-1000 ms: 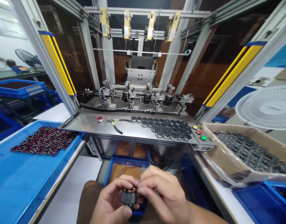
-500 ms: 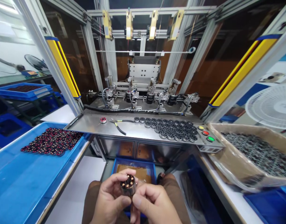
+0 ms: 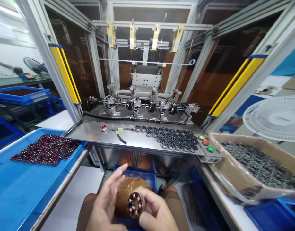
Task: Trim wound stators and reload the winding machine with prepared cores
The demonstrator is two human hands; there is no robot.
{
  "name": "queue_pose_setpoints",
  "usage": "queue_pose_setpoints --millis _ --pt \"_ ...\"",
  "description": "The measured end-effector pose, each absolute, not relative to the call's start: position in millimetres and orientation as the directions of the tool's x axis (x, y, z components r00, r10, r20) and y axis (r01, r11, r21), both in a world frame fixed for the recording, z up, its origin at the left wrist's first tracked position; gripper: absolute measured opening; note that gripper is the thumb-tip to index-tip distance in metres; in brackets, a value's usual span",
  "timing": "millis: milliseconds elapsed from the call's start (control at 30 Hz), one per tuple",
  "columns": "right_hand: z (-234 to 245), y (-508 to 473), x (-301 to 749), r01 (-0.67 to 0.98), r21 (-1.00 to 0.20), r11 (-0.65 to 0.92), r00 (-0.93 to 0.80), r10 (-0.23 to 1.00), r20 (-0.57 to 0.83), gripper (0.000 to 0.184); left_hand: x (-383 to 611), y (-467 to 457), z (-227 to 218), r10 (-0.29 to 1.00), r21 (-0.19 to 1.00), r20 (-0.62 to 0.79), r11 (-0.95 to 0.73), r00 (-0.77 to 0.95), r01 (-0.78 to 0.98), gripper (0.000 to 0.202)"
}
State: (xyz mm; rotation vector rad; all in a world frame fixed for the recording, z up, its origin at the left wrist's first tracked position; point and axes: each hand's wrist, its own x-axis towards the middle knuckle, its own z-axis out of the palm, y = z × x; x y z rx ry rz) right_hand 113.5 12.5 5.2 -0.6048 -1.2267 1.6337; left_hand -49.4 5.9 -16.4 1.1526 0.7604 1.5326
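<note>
Letting go, the left hand (image 3: 104, 205) now hovers spread beside the copper-wound stator (image 3: 135, 205), which the right hand (image 3: 159, 215) pinches by its rim, coil face tilted up as if for a look, low before the front edge of the desk (image 3: 89, 131).

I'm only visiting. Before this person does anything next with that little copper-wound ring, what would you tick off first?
1. Grip: the right hand pinches the wound ring by its rim: ok.
2. Left hand: open, holding nothing, beside the ring: ok.
3. Ring's face: the copper coils are turned up toward the camera: ok.
4. Faults in the coils or wire: too small to judge: cannot tell.
5. Blue tray at the left: bare floor shows in front of its pile of wound parts: ok.
6. Pliers: lying on the steel shelf, apart from both hands: ok.
</note>
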Motion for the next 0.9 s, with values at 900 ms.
queue_pose_setpoints --millis 900 --pt "27 11 147 0.055 -0.834 0.549 -0.231 0.82 0.524 0.014 -36 -2 7 0.904 0.906 0.413 -0.396 0.108 -0.15 0.041"
